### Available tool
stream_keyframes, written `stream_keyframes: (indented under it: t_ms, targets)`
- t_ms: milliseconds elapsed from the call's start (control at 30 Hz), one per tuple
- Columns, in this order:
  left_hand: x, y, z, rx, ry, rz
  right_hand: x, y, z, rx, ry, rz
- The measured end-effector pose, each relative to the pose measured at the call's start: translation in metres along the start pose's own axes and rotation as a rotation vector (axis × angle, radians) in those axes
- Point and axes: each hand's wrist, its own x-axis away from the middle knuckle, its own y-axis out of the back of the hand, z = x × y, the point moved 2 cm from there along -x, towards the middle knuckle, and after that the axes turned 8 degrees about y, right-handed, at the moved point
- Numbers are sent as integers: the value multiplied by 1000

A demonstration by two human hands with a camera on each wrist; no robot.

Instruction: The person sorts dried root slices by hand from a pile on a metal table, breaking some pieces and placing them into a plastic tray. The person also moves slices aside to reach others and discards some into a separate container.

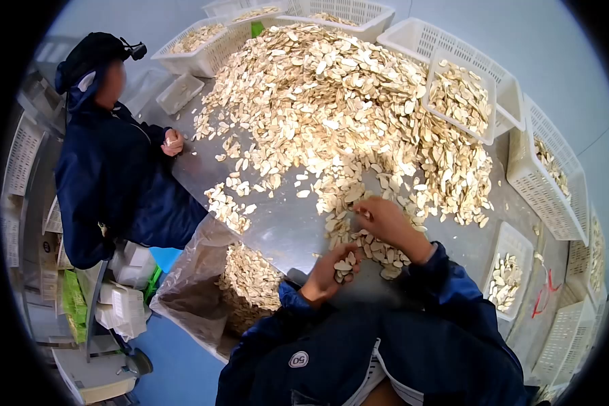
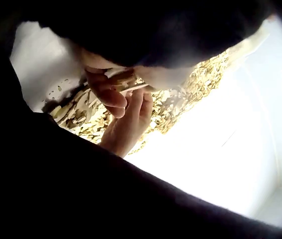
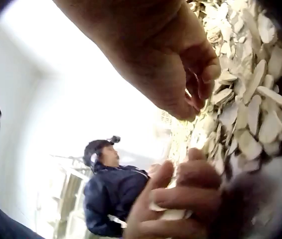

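A large heap of pale, oval dried slices [image 1: 331,101] covers much of the metal table. My left hand [image 1: 323,276] holds several slices [image 1: 345,266] in its curled fingers, near the table's front edge. In the right wrist view, slices show between the fingers of that left hand [image 3: 176,199]. My right hand [image 1: 392,223] is just beyond it, fingers bent down over the near edge of the heap. Its thumb and fingertips come close together in the right wrist view [image 3: 196,84]; I cannot tell whether a slice is between them. Sleeves hide much of the left wrist view.
A plastic-lined bag [image 1: 189,291] of slices stands below the table edge at left. White perforated crates [image 1: 548,169] line the back and right. A shallow tray [image 1: 514,237] holds some slices. Another person [image 1: 115,169] stands at the left side of the table.
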Motion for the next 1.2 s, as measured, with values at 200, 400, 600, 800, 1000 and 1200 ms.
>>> stream_keyframes:
  t_ms: [200,400,600,800,1000,1200]
  targets:
    - [8,1,-1,-3,36,47,-27,-17,-31,320,75,-148]
    - [5,5,2,26,66,115,0,9,-31,502,-132,28]
    - [2,0,5,-29,85,115,-32,-17,-31,458,251,-193]
    - [15,4,-6,15,74,49,-32,-10,-32,324,180,-151]
    - [7,10,-6,90,39,117,-19,20,-23,-14,-164,-21]
    - [8,11,-5,62,22,128,-20,23,-18,-55,-147,85]
